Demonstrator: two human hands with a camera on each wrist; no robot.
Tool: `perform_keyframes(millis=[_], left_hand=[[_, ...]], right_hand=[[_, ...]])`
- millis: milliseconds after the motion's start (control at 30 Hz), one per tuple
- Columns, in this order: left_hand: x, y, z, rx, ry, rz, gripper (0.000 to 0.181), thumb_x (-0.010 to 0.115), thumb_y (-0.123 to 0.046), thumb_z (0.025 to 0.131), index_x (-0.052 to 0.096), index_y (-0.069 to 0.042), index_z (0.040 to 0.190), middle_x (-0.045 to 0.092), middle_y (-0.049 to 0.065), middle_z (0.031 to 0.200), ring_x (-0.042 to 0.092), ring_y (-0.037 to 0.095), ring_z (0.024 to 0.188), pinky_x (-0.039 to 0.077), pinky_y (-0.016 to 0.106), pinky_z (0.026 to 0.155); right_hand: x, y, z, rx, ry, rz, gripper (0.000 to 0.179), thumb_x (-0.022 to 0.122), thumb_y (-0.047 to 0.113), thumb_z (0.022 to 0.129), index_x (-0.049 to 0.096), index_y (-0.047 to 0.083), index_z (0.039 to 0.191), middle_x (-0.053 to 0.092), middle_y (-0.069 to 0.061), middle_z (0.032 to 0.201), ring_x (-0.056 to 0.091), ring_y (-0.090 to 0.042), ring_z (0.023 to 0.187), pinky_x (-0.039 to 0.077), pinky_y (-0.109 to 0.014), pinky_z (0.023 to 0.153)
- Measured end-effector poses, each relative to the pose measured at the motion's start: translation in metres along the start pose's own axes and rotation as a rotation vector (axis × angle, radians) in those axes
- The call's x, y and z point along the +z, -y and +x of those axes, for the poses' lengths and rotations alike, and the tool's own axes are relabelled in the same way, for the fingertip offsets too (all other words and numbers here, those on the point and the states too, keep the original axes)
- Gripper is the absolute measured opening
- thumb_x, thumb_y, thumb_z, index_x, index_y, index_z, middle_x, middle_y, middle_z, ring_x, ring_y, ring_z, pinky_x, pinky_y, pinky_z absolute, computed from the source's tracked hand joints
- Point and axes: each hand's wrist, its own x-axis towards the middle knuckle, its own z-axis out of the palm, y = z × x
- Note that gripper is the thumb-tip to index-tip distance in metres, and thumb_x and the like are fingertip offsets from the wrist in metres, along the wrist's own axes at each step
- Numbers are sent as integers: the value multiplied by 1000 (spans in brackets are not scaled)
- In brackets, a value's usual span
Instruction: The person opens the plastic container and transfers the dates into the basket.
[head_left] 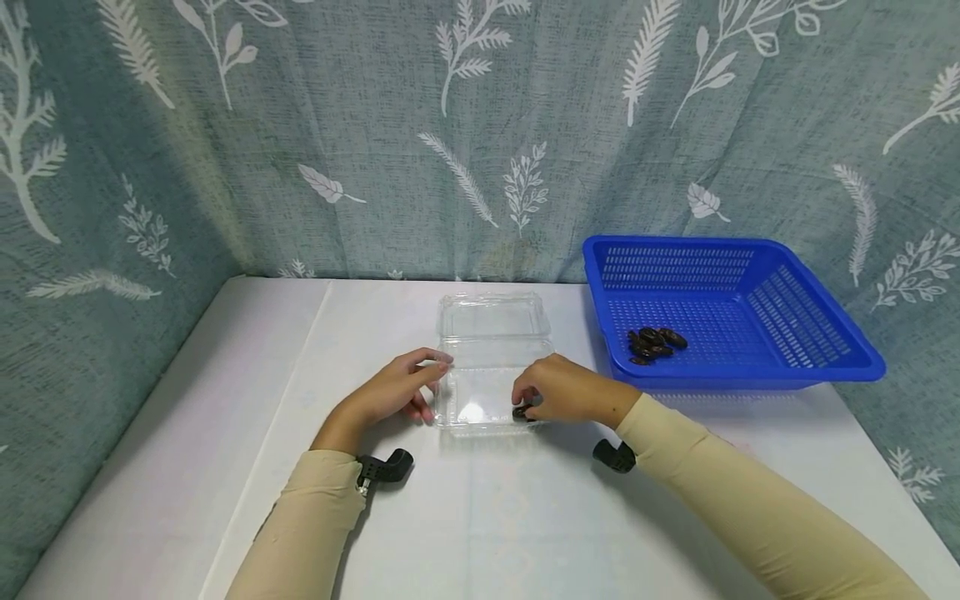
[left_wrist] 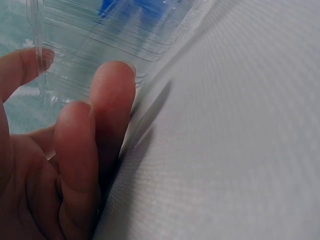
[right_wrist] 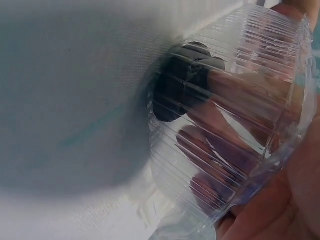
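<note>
A clear plastic clamshell box [head_left: 480, 392] lies on the table with its lid [head_left: 491, 317] folded back. My left hand [head_left: 397, 387] rests at the box's left side, its fingertips along the wall and rim. In the left wrist view two loosely extended fingers [left_wrist: 112, 95] stand by the ribbed plastic. My right hand [head_left: 558, 390] reaches over the right side, fingers bent down inside. It pinches dark, glossy dates [head_left: 522, 412] in the front right corner. Through the plastic in the right wrist view, the dates [right_wrist: 180, 85] sit low against the wall at the fingertips.
A blue slotted plastic basket [head_left: 735, 379] stands at the back right, with several dark dates [head_left: 652, 343] in its left front corner. Leaf-patterned fabric [head_left: 390, 167] hangs behind the white-covered table [head_left: 480, 517]. Black wrist cameras [head_left: 390, 465] are strapped under both sleeves.
</note>
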Motion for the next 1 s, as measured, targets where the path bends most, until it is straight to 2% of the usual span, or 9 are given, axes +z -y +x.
perform_keyframes(millis=[333, 667, 833, 1000], left_hand=[[-1, 1, 0, -1, -6, -4, 49, 50, -44, 104, 47, -15, 144, 57, 12, 103, 67, 16, 59, 53, 27, 54], [1, -1, -1, 1, -4, -17, 46, 50, -45, 104, 49, -18, 142, 58, 9, 102, 68, 18, 59, 54, 29, 55], [2, -2, 0, 4, -2, -12, 47, 50, -45, 104, 49, -18, 142, 57, 11, 103, 68, 18, 59, 54, 29, 55], [1, -1, 0, -3, -7, -8, 48, 51, -45, 104, 49, -16, 142, 55, 13, 105, 67, 17, 57, 54, 29, 55]], right_hand=[[3, -2, 4, -1, -7, 16, 12, 78, 10, 85, 78, 15, 97, 74, 6, 88, 68, -8, 84, 53, -23, 76], [4, -1, 6, 17, 30, 29, 11, 80, 13, 84, 79, 15, 95, 74, 8, 87, 65, -4, 82, 53, -22, 77], [3, -3, 2, -17, -7, 50, 14, 78, 12, 87, 78, 14, 100, 74, 6, 93, 66, -6, 87, 54, -23, 80], [-3, -2, -4, -83, -122, 54, 16, 75, 13, 89, 78, 14, 104, 73, 5, 98, 66, -12, 95, 54, -32, 88]])
